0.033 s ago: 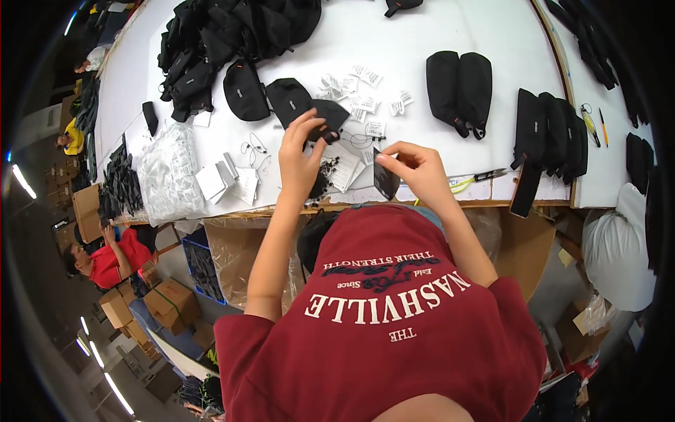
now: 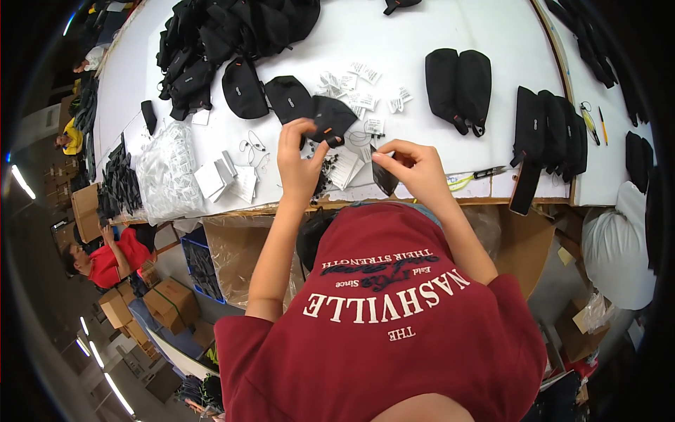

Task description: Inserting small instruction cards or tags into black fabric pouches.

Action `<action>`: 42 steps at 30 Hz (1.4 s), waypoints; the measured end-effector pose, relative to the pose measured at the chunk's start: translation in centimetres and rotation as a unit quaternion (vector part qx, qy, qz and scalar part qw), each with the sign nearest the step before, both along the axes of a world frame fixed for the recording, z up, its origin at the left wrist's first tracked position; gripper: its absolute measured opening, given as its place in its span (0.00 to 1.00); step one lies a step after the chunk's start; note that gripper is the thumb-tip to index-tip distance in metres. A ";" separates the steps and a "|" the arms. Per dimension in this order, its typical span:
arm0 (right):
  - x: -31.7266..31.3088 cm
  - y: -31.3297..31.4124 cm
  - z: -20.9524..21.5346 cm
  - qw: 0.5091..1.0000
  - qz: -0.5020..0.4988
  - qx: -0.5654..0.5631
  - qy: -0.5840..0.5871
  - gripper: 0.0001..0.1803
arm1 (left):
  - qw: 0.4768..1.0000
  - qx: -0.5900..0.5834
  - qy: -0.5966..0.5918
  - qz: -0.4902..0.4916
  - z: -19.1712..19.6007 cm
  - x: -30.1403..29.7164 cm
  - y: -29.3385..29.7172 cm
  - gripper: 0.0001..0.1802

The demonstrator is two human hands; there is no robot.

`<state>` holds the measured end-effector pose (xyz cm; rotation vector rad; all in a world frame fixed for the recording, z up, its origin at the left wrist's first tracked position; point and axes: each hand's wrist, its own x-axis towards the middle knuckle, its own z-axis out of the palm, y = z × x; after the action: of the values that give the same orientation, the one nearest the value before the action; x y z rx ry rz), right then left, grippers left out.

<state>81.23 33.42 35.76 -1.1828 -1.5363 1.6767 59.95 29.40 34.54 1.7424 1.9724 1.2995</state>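
Observation:
My left hand [image 2: 299, 156] has its fingers curled at the near end of a small black fabric pouch [image 2: 333, 118], thumb against its end loop. Part of that grip is hidden by the fingers. My right hand [image 2: 411, 163] pinches a dark, flat, pointed tag [image 2: 382, 178] over the table's near edge. Two more black pouches, one upright-shaped [image 2: 244, 89] and one tilted [image 2: 288, 98], lie just beyond my left hand. Between my hands are white printed slips [image 2: 347, 169] and a scatter of small black pieces [image 2: 325, 176]. Thin cord loops [image 2: 360, 138] lie beside white labels [image 2: 365, 100].
A big heap of black pouches [image 2: 232, 32] covers the far left. A clear plastic bag [image 2: 169, 172] and folded white papers [image 2: 218, 177] sit at left. Finished-looking pouches stand in a pair [image 2: 458, 88] and a row [image 2: 548, 130] at right. Snips [image 2: 490, 171] and a phone [image 2: 524, 190] lie near the front edge.
My left hand has drawn slightly nearer and its fingers have curled more. More of the pouch's panel shows beside it. The tag in my right hand has tilted a little.

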 end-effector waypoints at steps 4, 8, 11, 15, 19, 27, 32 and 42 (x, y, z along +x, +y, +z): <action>-0.9 -0.8 2.0 0.993 0.034 0.086 -0.067 0.08 | 0.984 -0.119 -0.129 -0.007 1.6 2.0 -2.5 0.04; -0.2 -1.7 3.6 0.979 0.049 0.165 -0.109 0.08 | 0.932 -0.187 -0.306 -0.050 2.2 3.5 -3.1 0.04; 0.7 -2.5 4.4 0.979 0.046 0.162 -0.111 0.08 | 0.908 -0.206 -0.354 -0.084 2.9 3.8 -3.5 0.05; 1.6 -3.3 5.1 0.979 0.060 0.130 -0.144 0.08 | 0.877 -0.233 -0.401 -0.122 3.8 4.1 -3.6 0.06; 1.9 -4.5 4.2 0.973 0.028 0.162 -0.160 0.08 | 0.901 -0.270 -0.303 -0.152 4.3 4.1 -3.9 0.05; 2.2 -5.3 4.5 0.985 0.019 0.122 -0.117 0.07 | 0.923 -0.156 -0.319 -0.146 4.9 5.2 -4.8 0.04; 4.1 -5.1 4.1 0.973 -0.001 -0.078 0.219 0.06 | 0.822 -0.156 -0.527 -0.149 6.5 5.1 -5.5 0.07; 3.7 -5.8 4.8 0.960 0.010 -0.085 0.265 0.08 | 0.815 -0.209 -0.514 -0.169 8.3 6.8 -5.9 0.05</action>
<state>84.88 27.62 40.51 -0.7067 -1.0901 1.9682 66.79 23.50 42.86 0.7954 1.1094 1.1593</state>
